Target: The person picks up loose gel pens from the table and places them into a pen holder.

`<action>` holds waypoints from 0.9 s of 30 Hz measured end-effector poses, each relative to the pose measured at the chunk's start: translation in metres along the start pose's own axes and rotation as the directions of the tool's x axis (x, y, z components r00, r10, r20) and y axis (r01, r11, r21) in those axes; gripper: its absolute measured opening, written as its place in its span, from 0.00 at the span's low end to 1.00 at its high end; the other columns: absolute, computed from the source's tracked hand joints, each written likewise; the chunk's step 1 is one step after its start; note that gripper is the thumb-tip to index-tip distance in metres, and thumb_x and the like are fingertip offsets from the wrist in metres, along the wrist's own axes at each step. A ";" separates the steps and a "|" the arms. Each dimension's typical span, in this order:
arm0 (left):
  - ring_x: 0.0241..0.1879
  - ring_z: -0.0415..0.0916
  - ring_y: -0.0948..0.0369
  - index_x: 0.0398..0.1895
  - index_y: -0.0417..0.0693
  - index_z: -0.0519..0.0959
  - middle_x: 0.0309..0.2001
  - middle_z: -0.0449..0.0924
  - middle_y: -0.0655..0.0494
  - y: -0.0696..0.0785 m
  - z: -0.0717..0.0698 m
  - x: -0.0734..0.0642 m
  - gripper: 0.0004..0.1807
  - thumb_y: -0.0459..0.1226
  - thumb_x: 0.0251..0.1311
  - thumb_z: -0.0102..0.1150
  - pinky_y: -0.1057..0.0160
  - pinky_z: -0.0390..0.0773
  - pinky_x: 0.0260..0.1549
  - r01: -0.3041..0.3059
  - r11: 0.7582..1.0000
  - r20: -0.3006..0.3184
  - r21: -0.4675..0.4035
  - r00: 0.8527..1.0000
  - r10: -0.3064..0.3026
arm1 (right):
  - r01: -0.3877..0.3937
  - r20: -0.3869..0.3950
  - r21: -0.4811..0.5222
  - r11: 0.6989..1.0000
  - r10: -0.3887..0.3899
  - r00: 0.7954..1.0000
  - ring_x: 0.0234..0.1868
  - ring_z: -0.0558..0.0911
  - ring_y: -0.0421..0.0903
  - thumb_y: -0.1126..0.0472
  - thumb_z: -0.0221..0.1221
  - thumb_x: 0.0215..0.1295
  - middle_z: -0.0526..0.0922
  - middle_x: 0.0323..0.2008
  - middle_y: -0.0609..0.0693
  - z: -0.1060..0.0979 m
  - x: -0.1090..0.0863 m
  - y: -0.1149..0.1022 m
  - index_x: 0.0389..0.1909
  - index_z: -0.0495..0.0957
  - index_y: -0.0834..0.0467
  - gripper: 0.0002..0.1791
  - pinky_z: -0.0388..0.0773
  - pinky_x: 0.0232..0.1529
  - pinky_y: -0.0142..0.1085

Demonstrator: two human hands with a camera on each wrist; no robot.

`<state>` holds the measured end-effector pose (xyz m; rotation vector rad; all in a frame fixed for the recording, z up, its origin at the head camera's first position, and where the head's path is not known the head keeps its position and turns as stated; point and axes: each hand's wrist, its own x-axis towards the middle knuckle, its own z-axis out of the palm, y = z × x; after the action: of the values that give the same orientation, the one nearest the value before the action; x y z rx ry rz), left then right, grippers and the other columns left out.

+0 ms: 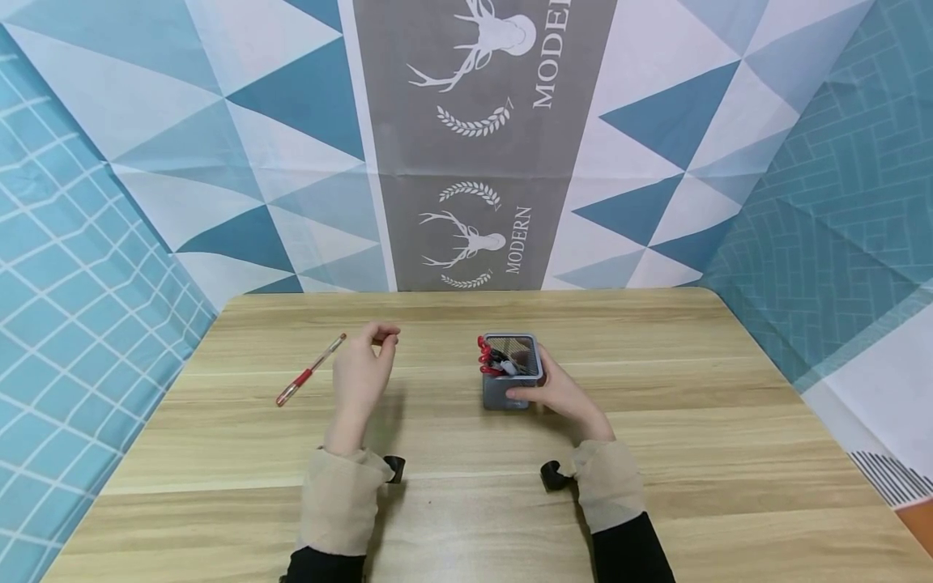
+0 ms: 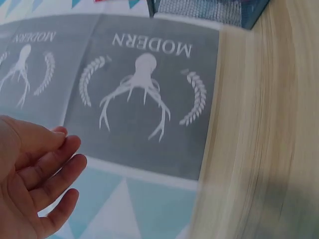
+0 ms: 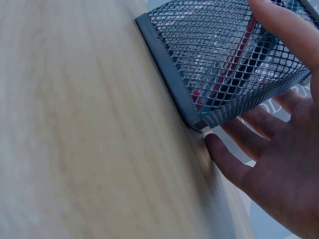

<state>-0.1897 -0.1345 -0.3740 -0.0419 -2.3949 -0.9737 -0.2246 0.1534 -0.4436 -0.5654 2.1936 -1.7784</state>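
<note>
A black mesh pen holder stands upright on the table, with several red-topped pens leaning to its left side. My right hand grips it from the right, thumb along the near side. In the right wrist view, the thumb lies across the mesh and the other fingers reach round the far side; pens show through the wall. My left hand is over the table at left, fingers loosely bent and holding nothing. Just left of it lies a clear pen with a red grip.
The wooden table reaches back to a patterned cloth hanging behind it. A blue checked cloth hangs on the left. Black straps stick out at both wrists beside beige cuffs.
</note>
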 end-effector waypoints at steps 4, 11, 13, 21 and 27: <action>0.24 0.76 0.54 0.33 0.45 0.81 0.28 0.82 0.50 -0.009 -0.007 0.002 0.06 0.34 0.58 0.54 0.62 0.65 0.18 0.043 0.998 -0.042 0.055 0.998 -0.041 | -0.007 -0.002 -0.006 1.000 0.007 1.000 0.58 0.70 0.53 0.63 0.67 0.48 0.67 0.59 0.58 -0.001 0.000 0.000 0.67 0.49 0.46 0.48 0.63 0.59 0.48; 0.27 0.77 0.51 0.33 0.42 0.80 0.29 0.82 0.47 -0.026 -0.017 0.001 0.07 0.32 0.58 0.51 0.55 0.69 0.23 0.128 0.985 -0.096 0.112 0.988 -0.117 | -0.014 0.000 -0.014 1.000 0.014 1.000 0.58 0.70 0.53 0.62 0.67 0.48 0.68 0.59 0.58 -0.001 0.000 0.000 0.68 0.49 0.48 0.49 0.63 0.59 0.47; 0.27 0.77 0.49 0.34 0.41 0.80 0.29 0.82 0.45 -0.031 -0.019 0.001 0.08 0.30 0.57 0.50 0.53 0.70 0.26 0.142 0.979 -0.114 0.148 0.985 -0.126 | -0.016 -0.001 -0.015 1.000 0.016 1.000 0.58 0.69 0.53 0.62 0.68 0.48 0.68 0.59 0.58 -0.001 0.000 0.000 0.68 0.49 0.48 0.49 0.62 0.59 0.48; 0.37 0.75 0.43 0.41 0.36 0.76 0.36 0.79 0.40 -0.051 -0.031 -0.004 0.12 0.26 0.51 0.52 0.45 0.66 0.39 0.208 0.926 -0.085 0.314 0.978 -0.191 | -0.016 -0.003 0.007 1.000 0.016 1.000 0.57 0.70 0.52 0.63 0.68 0.47 0.67 0.59 0.58 -0.001 0.000 0.002 0.67 0.49 0.48 0.49 0.65 0.58 0.45; 0.45 0.70 0.38 0.50 0.33 0.71 0.45 0.74 0.33 -0.067 -0.040 -0.007 0.19 0.33 0.55 0.51 0.42 0.67 0.40 0.253 0.894 0.109 0.369 0.944 -0.312 | -0.006 0.003 0.015 1.000 0.006 1.000 0.57 0.71 0.52 0.63 0.67 0.48 0.66 0.60 0.59 -0.001 0.000 0.001 0.68 0.49 0.50 0.49 0.67 0.56 0.42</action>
<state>-0.1801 -0.2086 -0.3965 0.3850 -2.7502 -0.6673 -0.2251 0.1542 -0.4444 -0.5576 2.1754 -1.7887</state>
